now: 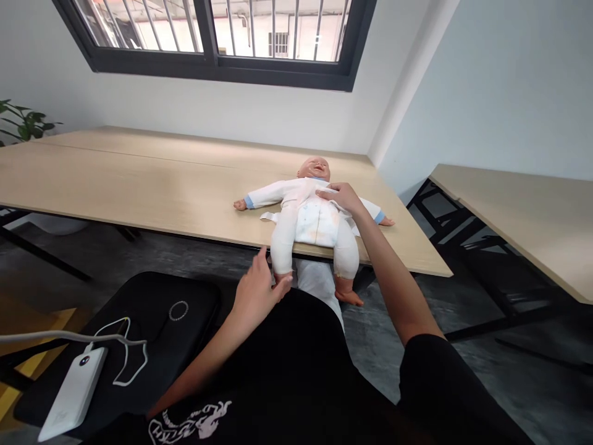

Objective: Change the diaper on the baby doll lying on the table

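A baby doll (pixel 309 217) in a white romper with blue cuffs lies on its back at the near edge of a long wooden table (pixel 139 185), its legs hanging over the edge. My right hand (pixel 340 196) rests on the doll's chest, fingers bent onto the cloth near the collar. My left hand (pixel 259 284) is below the table edge, thumb and fingers closing round the doll's foot on the left. The doll's other bare foot (pixel 349 298) hangs free.
A black seat (pixel 152 321) at lower left carries a white power bank (pixel 74 392) with a white cable. A second wooden table (pixel 519 216) stands to the right across a dark floor gap. A plant (pixel 23 123) is at far left, a window above.
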Available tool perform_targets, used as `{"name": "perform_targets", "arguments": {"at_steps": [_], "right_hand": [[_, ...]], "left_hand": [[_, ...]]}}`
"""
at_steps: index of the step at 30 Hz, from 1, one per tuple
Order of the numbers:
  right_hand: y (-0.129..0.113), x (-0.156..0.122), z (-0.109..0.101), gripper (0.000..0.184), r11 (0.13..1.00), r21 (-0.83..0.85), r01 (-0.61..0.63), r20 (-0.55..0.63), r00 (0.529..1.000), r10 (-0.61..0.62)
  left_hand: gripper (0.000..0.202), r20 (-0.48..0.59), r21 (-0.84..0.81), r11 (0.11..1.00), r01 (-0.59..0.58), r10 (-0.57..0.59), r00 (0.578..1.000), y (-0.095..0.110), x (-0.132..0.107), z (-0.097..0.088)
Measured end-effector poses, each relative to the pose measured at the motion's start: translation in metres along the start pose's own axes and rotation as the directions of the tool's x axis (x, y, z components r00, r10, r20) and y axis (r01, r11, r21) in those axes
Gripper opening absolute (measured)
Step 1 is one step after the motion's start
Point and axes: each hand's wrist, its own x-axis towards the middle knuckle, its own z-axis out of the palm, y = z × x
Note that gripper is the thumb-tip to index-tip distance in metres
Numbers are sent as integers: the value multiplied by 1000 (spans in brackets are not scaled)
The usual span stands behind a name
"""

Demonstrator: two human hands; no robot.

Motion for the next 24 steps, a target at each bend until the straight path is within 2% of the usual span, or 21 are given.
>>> {"name": "perform_targets", "arguments": {"at_steps": [1, 2, 3, 4, 5, 7, 9, 10, 11, 13, 16, 18, 21, 24], "right_hand": [[2, 3, 1, 37, 1000, 19, 25, 1, 1000, -25], [4, 6, 1, 37, 998, 37, 49, 1, 999, -49], [5, 8, 2, 37, 996, 49, 69, -3, 998, -69], [6, 11, 3, 37, 995, 52, 86, -10, 996, -85], [8, 14, 4, 38, 994, 52, 97, -15, 995, -97], [9, 18, 6, 39, 992, 40, 118, -23, 993, -117], [9, 21, 11, 39, 988, 32, 149, -39, 988, -148], [9, 23, 13, 38, 986, 43, 163, -44, 986, -161], [9, 24, 15, 37, 983, 66, 169, -51, 985, -166], [9, 27, 19, 33, 976, 146, 159, -73, 986, -150], [11, 30, 17, 28, 961, 245, 128, -142, 985, -95], [14, 27, 9, 27, 965, 237, 109, -202, 978, -61], [21, 5, -11, 27, 993, 105, 48, -293, 956, -15], [41, -37, -33, 29, 992, -122, -40, -347, 938, -4]], "left_hand": [[66, -111, 61, 994, -89, 95, 989, 11, 0, -6], [63, -168, 95, 977, -192, 206, 964, 23, 3, -12], [56, -153, 111, 944, -311, 325, 933, 37, 9, -16], [48, -85, 120, 889, -441, 452, 888, 50, 19, -18], [40, 13, 113, 816, -567, 569, 822, 62, 32, -17], [30, 259, 54, 644, -763, 729, 633, 81, 66, -10], [31, 420, 40, 496, -867, 779, 465, 93, 102, 3], [33, 478, 54, 441, -896, 776, 411, 95, 119, 10], [34, 518, 73, 407, -910, 764, 384, 96, 133, 15], [37, 569, 108, 379, -919, 735, 370, 95, 154, 24], [42, 619, 142, 401, -905, 677, 397, 90, 169, 27], [45, 651, 146, 441, -885, 631, 422, 88, 174, 27], [48, 688, 125, 512, -850, 572, 446, 89, 182, 27], [52, 701, 118, 570, -813, 532, 475, 94, 193, 31]]}}
